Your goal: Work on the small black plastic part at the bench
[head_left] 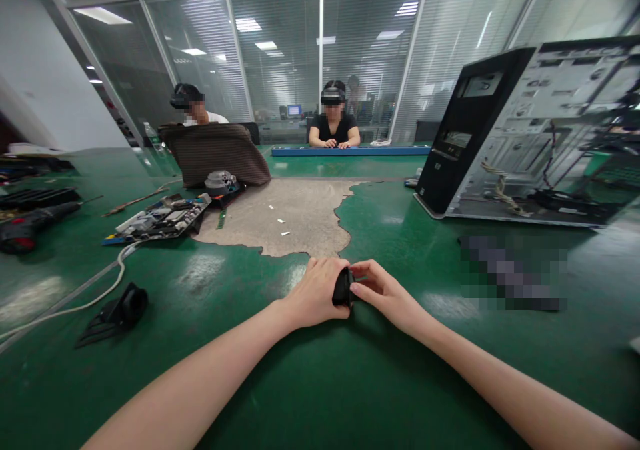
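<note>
A small black part point(342, 287) is held between my two hands above the green table point(310, 383), near the torn lower edge of the brown patch. My left hand point(320, 292) wraps round it from the left, back of the hand up. From the right, the thumb and fingers of my right hand point(377, 290) pinch its right side. What exactly the part is, I cannot make out. On the left, a black plastic piece with a round opening point(133, 303) lies by a white cable point(120, 270).
An open computer case point(475, 130) stands at the right. A circuit board point(163, 218), a fan-like part point(221, 183) and a brown cloth-like panel point(215, 153) are left of centre. A power drill point(30, 227) lies far left. Two people sit across the table.
</note>
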Demonstrator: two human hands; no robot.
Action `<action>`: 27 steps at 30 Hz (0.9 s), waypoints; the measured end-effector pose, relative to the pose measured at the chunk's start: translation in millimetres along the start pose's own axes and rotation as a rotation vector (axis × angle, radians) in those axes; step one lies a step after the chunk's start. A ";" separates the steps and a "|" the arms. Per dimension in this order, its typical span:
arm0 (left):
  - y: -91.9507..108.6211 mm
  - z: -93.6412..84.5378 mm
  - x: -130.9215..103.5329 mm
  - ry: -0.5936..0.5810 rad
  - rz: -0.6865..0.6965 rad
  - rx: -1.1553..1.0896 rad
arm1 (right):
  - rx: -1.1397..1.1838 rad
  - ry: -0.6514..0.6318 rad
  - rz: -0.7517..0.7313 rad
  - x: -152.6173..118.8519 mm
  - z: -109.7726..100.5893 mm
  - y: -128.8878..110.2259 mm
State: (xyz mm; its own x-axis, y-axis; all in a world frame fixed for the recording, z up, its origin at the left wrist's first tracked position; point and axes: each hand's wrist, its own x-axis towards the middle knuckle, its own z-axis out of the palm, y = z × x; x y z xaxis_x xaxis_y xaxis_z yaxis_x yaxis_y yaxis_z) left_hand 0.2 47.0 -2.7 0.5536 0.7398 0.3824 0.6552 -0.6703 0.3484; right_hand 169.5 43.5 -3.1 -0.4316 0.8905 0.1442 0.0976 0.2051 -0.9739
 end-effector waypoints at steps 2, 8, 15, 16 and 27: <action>-0.6 0.1 0.0 -0.002 0.002 0.004 | 0.007 -0.057 0.023 -1.3 -2.3 -2.8; -1.4 0.4 -0.3 0.011 0.018 0.010 | 0.006 -0.101 0.011 -5.3 -3.2 -6.7; -1.2 0.3 -0.5 -0.005 0.003 -0.018 | -0.033 0.001 -0.008 -0.1 2.4 -1.8; -1.5 0.6 -0.4 -0.005 0.000 -0.019 | -0.042 -0.004 -0.009 0.1 1.9 -1.4; -3.3 3.6 0.6 0.021 0.011 0.009 | 0.001 -0.036 -0.048 -5.0 1.6 -0.9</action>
State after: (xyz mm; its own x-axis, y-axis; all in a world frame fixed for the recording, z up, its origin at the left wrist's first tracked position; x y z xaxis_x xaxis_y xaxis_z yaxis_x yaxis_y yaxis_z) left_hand 0.1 49.9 -6.7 0.5498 0.7308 0.4044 0.6538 -0.6779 0.3362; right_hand 170.1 38.2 -3.2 -0.4682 0.8642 0.1844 0.0748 0.2467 -0.9662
